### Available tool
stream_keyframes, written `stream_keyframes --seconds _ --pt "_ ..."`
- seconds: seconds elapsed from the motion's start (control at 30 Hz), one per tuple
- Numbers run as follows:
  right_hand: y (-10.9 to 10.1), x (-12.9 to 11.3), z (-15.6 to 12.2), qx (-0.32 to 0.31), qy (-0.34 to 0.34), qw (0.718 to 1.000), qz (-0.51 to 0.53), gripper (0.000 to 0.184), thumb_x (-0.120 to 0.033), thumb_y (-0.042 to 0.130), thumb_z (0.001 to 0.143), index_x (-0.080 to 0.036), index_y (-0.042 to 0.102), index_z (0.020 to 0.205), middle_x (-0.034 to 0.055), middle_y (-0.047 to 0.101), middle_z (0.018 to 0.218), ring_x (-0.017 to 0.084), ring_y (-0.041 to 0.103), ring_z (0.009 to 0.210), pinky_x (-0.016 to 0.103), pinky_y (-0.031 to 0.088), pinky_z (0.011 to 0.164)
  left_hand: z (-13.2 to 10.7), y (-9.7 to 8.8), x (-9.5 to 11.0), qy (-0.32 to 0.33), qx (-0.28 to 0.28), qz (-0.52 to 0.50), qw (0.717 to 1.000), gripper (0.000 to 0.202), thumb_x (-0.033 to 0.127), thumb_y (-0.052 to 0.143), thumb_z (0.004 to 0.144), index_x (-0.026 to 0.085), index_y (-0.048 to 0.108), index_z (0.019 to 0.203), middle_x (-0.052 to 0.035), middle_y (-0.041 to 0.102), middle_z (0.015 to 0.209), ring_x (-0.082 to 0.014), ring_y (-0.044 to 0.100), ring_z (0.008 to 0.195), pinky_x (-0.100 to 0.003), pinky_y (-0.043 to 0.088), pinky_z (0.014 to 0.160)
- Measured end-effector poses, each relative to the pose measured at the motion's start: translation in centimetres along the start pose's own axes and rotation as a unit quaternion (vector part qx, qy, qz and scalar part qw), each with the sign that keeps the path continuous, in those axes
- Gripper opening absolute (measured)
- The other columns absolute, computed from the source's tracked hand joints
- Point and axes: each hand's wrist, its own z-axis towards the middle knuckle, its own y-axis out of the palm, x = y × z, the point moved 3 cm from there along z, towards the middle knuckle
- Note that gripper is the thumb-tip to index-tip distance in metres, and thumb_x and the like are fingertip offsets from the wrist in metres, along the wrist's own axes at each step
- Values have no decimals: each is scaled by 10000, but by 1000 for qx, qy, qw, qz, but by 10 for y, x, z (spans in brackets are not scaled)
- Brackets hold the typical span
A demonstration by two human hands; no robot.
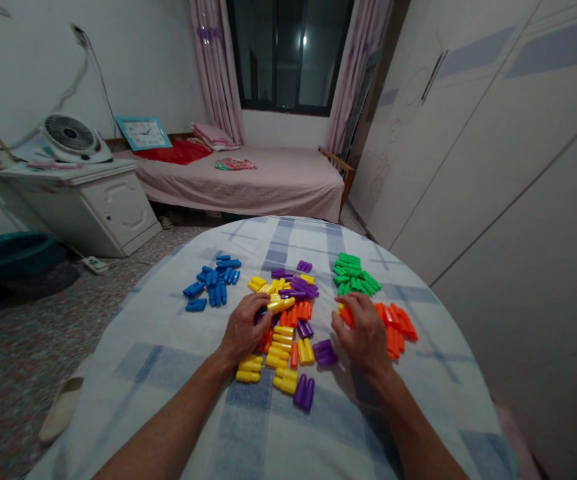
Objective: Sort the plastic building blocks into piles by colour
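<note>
Plastic pegs (281,347) partly hidden under hands (242,327) (362,333); wall clock (143,133) numerals too small; wardrobe (493,133) cut off.

This is a bedroom in a private home. A low bed (238,190) with a pink sheet and folded bedding sits under a curtained window (288,57), a tall white wardrobe (468,153) lines the right wall, and a white cabinet (113,213) holds a small fan (71,137).

One left hand (243,328) and one right hand (361,333) are over plastic building pieces (281,340) in five colours, too many and too jumbled to count exactly. They lie on one round counter (133,380) in three single-colour clusters and one mixed heap (283,333). Nearby are one bed (238,187), one fan (71,137) and one clock (143,133).
</note>
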Motion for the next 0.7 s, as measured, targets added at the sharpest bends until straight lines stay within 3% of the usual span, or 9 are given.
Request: stream_keyframes --seconds 0.13,0.27,0.53,0.7 --pt "-23 47 6 69 100 989 -87 201 -317 483 819 -193 593 934 71 566 939 213 532 885 358 431 826 0 -1 2 1 6 7 1000 152 210 527 827 184 608 953 -72 642 1002 -189 584 1000 -370 481 920" --pt "-32 77 5 67 163 981 -79 255 -372 458 815 -196 613 913 66 595 940 202 554 854 334 430 800 1 -3 4 5 14 12 1000 141 207 533 822 188 615 935 -66 648 996 -187 594 990 -364 488 909" --pt "-33 96 -3 -60 222 962 -149 359 -406 396 822 -187 640 968 97 632 969 239 546 890 362 415 773 1 -2 3 6 13 12 1000 140 201 529 821 182 614 931 -74 648 1013 -189 591 1001 -375 484 917" --pt "-27 105 -5 -49 235 966 -96 395 -435 358 829 -191 647 944 89 631 972 221 563 881 360 418 798 0 -1 2 0 6 10 1000 136 208 523 829 185 606 934 -72 644 1018 -186 589 1000 -374 483 916"
